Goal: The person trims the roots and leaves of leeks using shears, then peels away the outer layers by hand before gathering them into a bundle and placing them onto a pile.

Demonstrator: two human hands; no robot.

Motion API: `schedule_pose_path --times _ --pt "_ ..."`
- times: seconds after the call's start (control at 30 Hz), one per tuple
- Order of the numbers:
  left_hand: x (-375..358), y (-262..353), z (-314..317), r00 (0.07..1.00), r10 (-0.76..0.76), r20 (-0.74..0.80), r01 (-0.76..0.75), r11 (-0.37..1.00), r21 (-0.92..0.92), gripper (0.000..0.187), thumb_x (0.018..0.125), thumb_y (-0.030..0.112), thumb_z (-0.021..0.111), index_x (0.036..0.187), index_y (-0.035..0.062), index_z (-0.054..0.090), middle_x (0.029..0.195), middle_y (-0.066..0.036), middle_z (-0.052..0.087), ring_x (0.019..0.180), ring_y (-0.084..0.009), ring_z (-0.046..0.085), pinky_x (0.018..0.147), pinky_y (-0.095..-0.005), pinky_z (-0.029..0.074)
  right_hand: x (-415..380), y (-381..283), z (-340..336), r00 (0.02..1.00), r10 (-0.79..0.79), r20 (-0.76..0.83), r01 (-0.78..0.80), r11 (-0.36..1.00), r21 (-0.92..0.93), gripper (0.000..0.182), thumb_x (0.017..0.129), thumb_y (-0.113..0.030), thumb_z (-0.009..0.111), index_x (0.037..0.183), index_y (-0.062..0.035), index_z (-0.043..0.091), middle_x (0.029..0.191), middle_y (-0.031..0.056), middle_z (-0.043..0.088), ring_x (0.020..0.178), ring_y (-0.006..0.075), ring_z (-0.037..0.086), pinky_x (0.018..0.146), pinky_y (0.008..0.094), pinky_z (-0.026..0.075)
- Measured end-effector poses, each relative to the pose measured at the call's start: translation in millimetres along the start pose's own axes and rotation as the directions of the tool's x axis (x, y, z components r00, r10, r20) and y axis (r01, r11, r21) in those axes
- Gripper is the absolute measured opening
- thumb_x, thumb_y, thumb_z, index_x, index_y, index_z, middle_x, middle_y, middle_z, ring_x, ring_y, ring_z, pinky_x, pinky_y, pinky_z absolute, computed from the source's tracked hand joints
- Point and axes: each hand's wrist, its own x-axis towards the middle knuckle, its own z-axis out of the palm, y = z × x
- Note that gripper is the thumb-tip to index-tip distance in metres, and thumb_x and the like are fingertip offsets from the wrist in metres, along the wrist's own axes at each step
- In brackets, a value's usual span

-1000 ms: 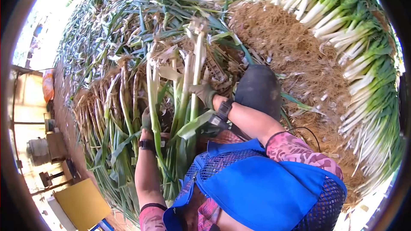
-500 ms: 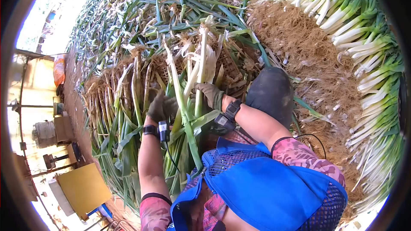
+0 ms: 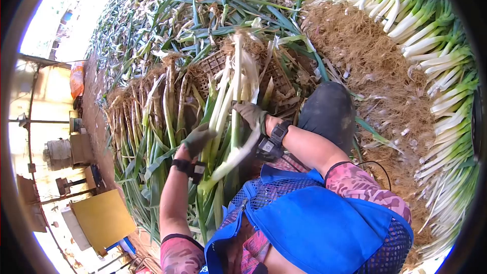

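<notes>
My right hand (image 3: 251, 115), in a grey-green glove, is closed round an upright leek (image 3: 237, 81) with roots at its top and loose pale outer layers. Just left of that leek, my left hand (image 3: 199, 138), also gloved, has its fingers stretched toward the stalks; nothing is visibly gripped in it. Between the hands and my blue vest, a pale stalk (image 3: 231, 162) lies slanted, its white end toward the upper right. Untrimmed leeks (image 3: 170, 104) with brown roots stand in a row left of my hands.
Behind the held leek is a brown woven crate (image 3: 210, 71). Leaf waste (image 3: 167, 20) is heaped beyond it. My dark knee (image 3: 327, 111) is right of my hands. Cut roots (image 3: 375, 71) cover the ground, bordered by clean white leeks (image 3: 441, 99). A yellow board (image 3: 101, 218) is at lower left.
The slanted stalk's white end has dropped from above my hands to below them. My left hand's fingers have turned toward the stalks. My right hand keeps its hold.
</notes>
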Motion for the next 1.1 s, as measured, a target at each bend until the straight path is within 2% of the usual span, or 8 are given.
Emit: schedule_pose_path --times 0.13,0.4,0.53,0.67,0.8,0.9,1.0,1.1 --pt "15 2 16 0.974 -0.03 -0.226 -0.003 0.99 -0.144 0.043 0.077 0.021 0.079 0.113 0.0027 0.063 0.093 -0.005 0.067 0.078 -0.0152 0.062 0.07 -0.0301 0.052 -17 -23 24 0.998 0.06 0.027 -0.066 0.875 0.479 0.026 0.102 -0.018 0.051 0.109 0.004 0.063 0.103 0.0063 0.068 0.091 0.0152 0.065 0.077 0.0234 0.053" --pt "-38 57 11 0.956 0.215 -0.202 -0.277 0.891 -0.361 0.035 0.088 0.027 0.071 0.109 0.0 0.063 0.091 -0.003 0.067 0.077 -0.0114 0.061 0.07 -0.0274 0.05 10 33 104 0.932 -0.325 0.16 0.321 0.946 0.053 0.017 0.093 -0.016 0.056 0.103 -0.0027 0.057 0.072 0.0032 0.056 0.062 0.0131 0.056 0.054 0.0268 0.046" --pt "-68 83 10 0.974 0.19 -0.126 -0.206 0.969 -0.133 0.04 0.086 0.026 0.067 0.116 -0.002 0.064 0.092 -0.004 0.068 0.077 -0.0128 0.063 0.07 -0.0267 0.051 -87 -110 142 0.966 -0.053 0.254 0.212 0.727 -0.654 0.025 0.091 -0.025 0.06 0.104 -0.0034 0.06 0.08 0.0097 0.065 0.076 0.0228 0.064 0.071 0.0382 0.051" --pt "-86 72 2 0.942 0.277 -0.188 -0.315 0.924 -0.216 0.028 0.082 0.019 0.068 0.101 -0.0008 0.07 0.084 -0.004 0.067 0.075 -0.0124 0.062 0.069 -0.0281 0.05 -97 -175 116 0.955 -0.062 0.291 0.262 0.639 -0.723 0.043 0.089 -0.034 0.066 0.118 -0.0023 0.058 0.095 0.0166 0.069 0.089 0.0294 0.068 0.084 0.042 0.052" --pt "-122 80 13 0.939 0.238 -0.247 -0.273 0.954 -0.121 0.032 0.078 0.026 0.07 0.1 0.0019 0.069 0.081 -0.002 0.064 0.07 -0.0122 0.057 0.064 -0.0292 0.047 -76 -206 57 0.677 -0.729 -0.104 -0.139 0.013 -0.99 0.103 0.08 -0.039 0.073 0.151 0.0051 0.012 0.151 0.0331 0.026 0.142 0.0416 0.029 0.114 0.0395 0.032" --pt "-132 89 48 0.928 0.282 -0.245 -0.321 0.937 -0.14 0.033 0.076 0.024 0.071 0.1 0.0016 0.066 0.079 -0.002 0.062 0.074 -0.0136 0.058 0.066 -0.0294 0.048 -32 -210 42 0.794 -0.585 -0.165 -0.117 0.118 -0.986 0.115 0.077 -0.037 0.075 0.15 0.008 -0.001 0.156 0.0329 0.007 0.147 0.0445 0.006 0.12 0.0413 0.02" --pt "-143 89 52 0.907 0.339 -0.25 -0.369 0.925 -0.084 0.041 0.077 0.017 0.073 0.112 0.001 0.062 0.088 -0.005 0.066 0.078 -0.0151 0.063 0.073 -0.0289 0.051 -4 -231 38 0.789 -0.463 -0.404 0.123 0.763 -0.634 0.092 0.079 -0.029 0.075 0.148 0.0037 0.023 0.123 0.0296 0.059 0.116 0.0361 0.06 0.095 0.0402 0.047" --pt "-164 79 40 0.947 0.219 -0.233 -0.246 0.965 -0.093 0.038 0.077 0.015 0.075 0.111 0.0018 0.063 0.092 -0.004 0.068 0.083 -0.0134 0.063 0.076 -0.0288 0.051 50 -250 -17 0.665 -0.712 -0.227 0.343 0.561 -0.754 0.025 0.082 -0.023 0.075 0.097 -0.0056 0.066 0.096 0.0152 0.071 0.094 0.031 0.069 0.081 0.0379 0.052"
